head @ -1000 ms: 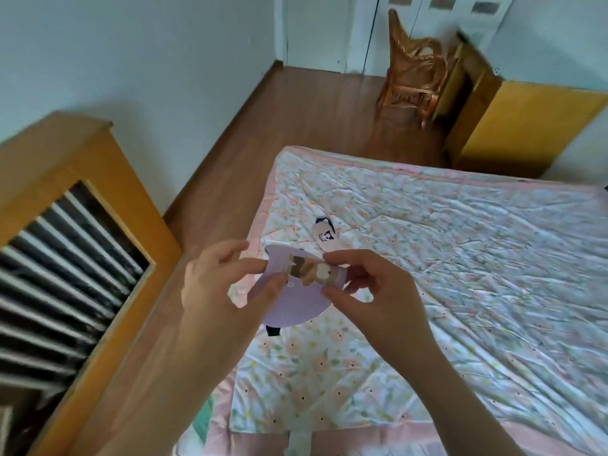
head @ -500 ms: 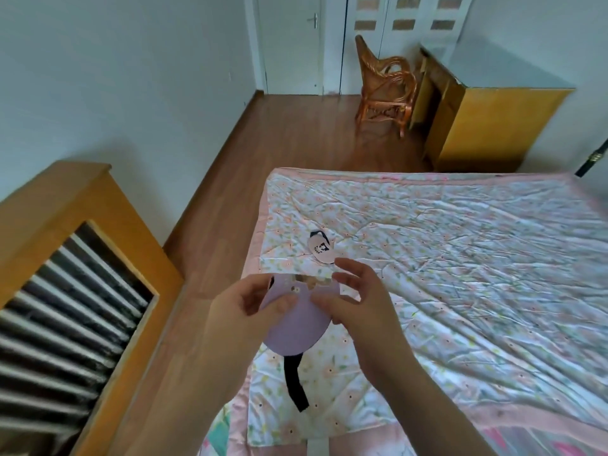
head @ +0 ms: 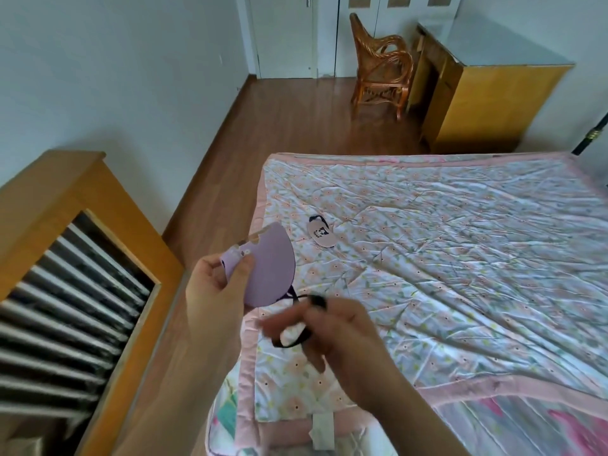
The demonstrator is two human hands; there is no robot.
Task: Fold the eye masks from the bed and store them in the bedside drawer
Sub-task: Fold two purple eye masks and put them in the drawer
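Mask (head: 268,268) is looking soft and light. Your left hand (head: 218,294) is pinching its folded edge; your right hand (head: 329,330) is gripping the strap (head: 292,342).

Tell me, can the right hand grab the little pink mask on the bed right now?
Probably not right away. The right hand is tangled in the black strap of the purple mask. Nothing lies on or around the pink mask on the quilt, though.
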